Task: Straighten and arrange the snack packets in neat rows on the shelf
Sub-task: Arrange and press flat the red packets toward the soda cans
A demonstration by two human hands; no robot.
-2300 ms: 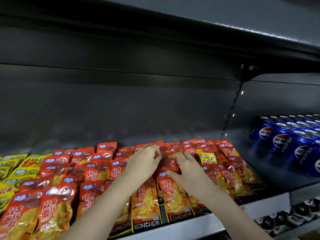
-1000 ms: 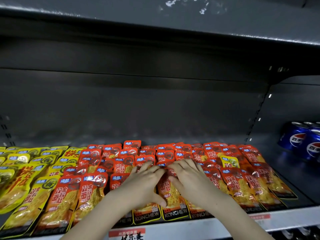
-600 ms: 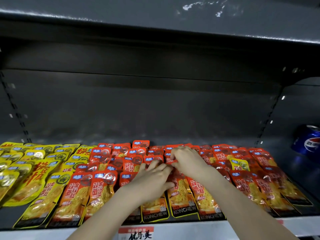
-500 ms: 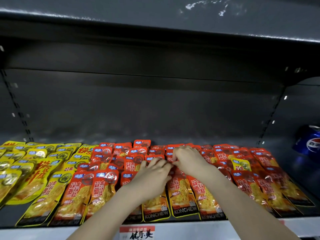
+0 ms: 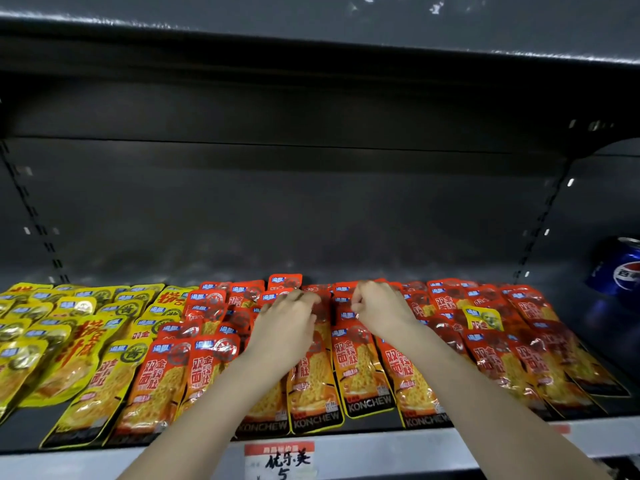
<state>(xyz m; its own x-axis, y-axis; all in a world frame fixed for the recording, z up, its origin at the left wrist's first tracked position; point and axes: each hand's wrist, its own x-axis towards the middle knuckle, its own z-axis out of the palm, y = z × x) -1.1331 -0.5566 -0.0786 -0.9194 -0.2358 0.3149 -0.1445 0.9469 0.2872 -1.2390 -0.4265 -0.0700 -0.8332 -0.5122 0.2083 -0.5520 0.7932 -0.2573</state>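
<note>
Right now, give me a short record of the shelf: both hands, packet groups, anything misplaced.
left hand: fingers fairly straight, resting on red packets in the middle rows
right hand: fingers curled onto red packet tops alongside; grip unclear
yellow packets: grouped at left, several skewed
stray yellow packet: among the red ones, right side
blue can: upright, far right, apart from packets
price label: on shelf front edge, centre

Dark grey metal back panel [image 5: 311, 202]. Upper shelf [image 5: 311, 15] overhead, scuffed, casting shadow below. Slotted uprights [image 5: 34, 216] left and right. Blue cola can [image 5: 623, 268] far right. Dim lighting.
</note>
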